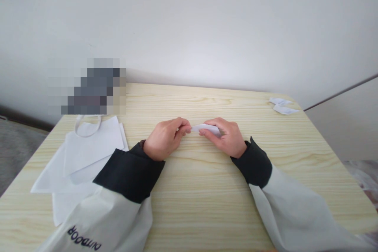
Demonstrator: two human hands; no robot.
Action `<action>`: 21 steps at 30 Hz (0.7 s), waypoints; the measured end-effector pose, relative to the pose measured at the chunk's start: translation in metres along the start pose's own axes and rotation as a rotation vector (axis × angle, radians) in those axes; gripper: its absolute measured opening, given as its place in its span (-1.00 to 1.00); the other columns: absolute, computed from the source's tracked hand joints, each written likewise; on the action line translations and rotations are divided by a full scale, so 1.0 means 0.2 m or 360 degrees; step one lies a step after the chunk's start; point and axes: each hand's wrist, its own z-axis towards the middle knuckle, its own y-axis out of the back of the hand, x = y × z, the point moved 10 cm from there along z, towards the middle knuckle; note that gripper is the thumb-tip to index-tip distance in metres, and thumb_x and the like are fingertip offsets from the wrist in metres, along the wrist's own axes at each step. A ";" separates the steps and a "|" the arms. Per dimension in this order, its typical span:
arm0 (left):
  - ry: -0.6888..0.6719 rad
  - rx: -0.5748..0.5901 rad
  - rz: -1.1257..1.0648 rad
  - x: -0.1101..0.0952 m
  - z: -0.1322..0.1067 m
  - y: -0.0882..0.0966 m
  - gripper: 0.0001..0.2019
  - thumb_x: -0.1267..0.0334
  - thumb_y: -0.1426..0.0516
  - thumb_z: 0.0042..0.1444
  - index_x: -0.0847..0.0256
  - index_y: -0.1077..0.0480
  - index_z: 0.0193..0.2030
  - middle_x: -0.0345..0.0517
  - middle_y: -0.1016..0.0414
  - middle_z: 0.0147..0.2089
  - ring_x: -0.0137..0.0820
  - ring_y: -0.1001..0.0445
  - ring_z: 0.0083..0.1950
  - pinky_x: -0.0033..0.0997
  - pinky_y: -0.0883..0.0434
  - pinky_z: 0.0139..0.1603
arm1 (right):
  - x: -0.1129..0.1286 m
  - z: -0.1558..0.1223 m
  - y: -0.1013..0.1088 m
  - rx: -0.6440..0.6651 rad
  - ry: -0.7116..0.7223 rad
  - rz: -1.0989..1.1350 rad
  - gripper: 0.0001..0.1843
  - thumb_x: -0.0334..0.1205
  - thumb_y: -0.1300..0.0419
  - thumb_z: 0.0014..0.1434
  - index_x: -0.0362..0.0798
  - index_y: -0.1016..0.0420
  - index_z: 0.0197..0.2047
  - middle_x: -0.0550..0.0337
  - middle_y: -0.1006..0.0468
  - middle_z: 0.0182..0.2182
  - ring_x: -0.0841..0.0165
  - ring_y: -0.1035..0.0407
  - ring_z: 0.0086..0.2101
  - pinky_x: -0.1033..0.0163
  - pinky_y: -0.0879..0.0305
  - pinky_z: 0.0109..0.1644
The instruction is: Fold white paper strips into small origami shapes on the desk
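Note:
A small folded piece of white paper (211, 128) is held just above the middle of the table, its pointed end toward the left. My left hand (168, 138) pinches that left tip between thumb and fingers. Around the wider right end, my right hand (226, 136) is closed, thumb in front and fingers behind. The fingers hide part of the paper's folds.
Several white paper sheets (94, 145) lie at the left, with a white ring, perhaps a tape roll (77, 128), on them. Two folded white paper pieces (283, 106) rest at the far right. A pixelated dark object (94, 88) stands back left. A wall borders the wooden table (201, 197).

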 end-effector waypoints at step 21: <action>0.0412 -0.0047 -0.1172 0.10 0.00 -0.05 -0.81 0.21 -0.23 -0.02 0.27 -0.36 -0.34 -0.17 -0.40 -0.37 -0.48 -0.38 -0.40 -0.55 -0.42 -0.54 | -0.21 -0.02 -0.03 -0.0014 -0.0450 0.0616 -0.80 -0.10 -0.21 0.10 -0.05 -0.45 -0.27 0.20 -0.52 -0.38 0.40 -0.37 -0.38 0.28 -0.30 -0.28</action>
